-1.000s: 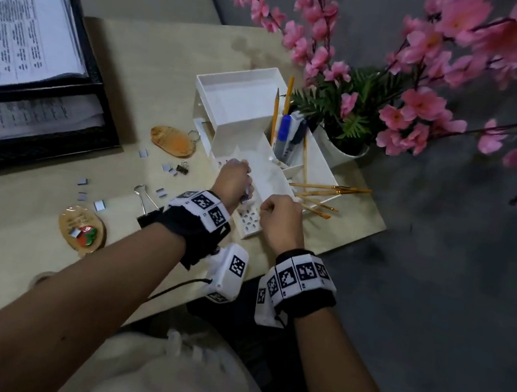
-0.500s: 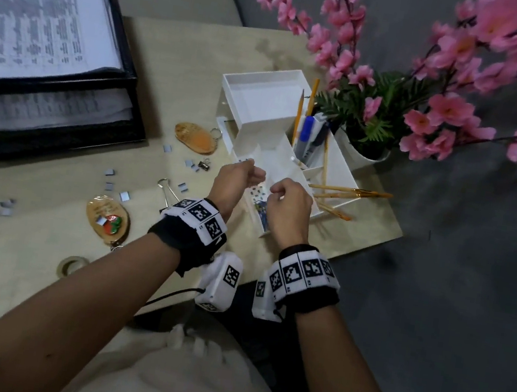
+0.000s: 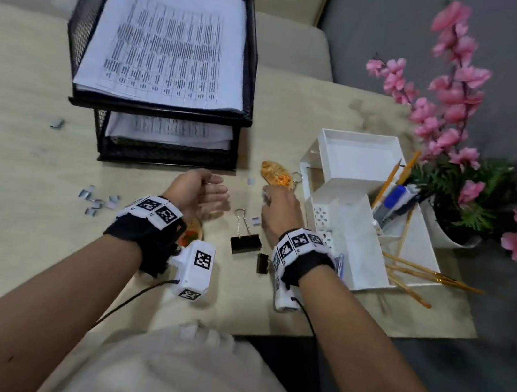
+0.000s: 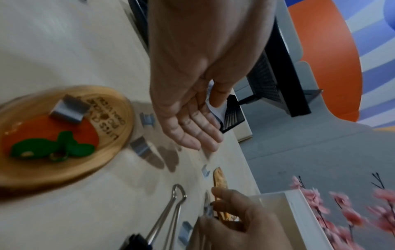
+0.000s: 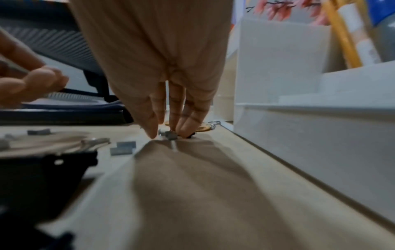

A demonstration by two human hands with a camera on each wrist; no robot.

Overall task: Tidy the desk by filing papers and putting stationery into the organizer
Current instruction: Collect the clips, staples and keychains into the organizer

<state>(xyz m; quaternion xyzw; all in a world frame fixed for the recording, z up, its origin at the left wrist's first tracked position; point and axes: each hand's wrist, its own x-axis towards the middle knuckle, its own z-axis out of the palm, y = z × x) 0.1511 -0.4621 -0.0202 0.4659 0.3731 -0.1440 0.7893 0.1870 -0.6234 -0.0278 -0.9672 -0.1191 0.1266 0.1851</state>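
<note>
Head view: desk tidy-up under way, both hands low beside the white organizer [image 3: 349, 229].

Filed papers [image 3: 169, 45] already fill the black mesh tray [image 3: 250, 60], while staple strips [image 3: 97, 200] and a large binder clip [image 3: 246, 237] still litter the desk [image 3: 4, 225]. The risk, by this reading, lies in the smallest item: the right hand [image 3: 279, 212], fingertips [image 5: 153, 128] pressed down, pinches at a small binder clip [image 5: 170, 135] next to a wooden keychain [image 3: 276, 174]; whether it has a firm hold cannot be told, and the clip could slip, or snap and skid under the organizer or off the desk's edge. The left hand [image 3: 199, 192] hovers palm-up, fingers relaxed and straight, holding nothing, above a round wooden tag [image 4: 64, 135].
</note>
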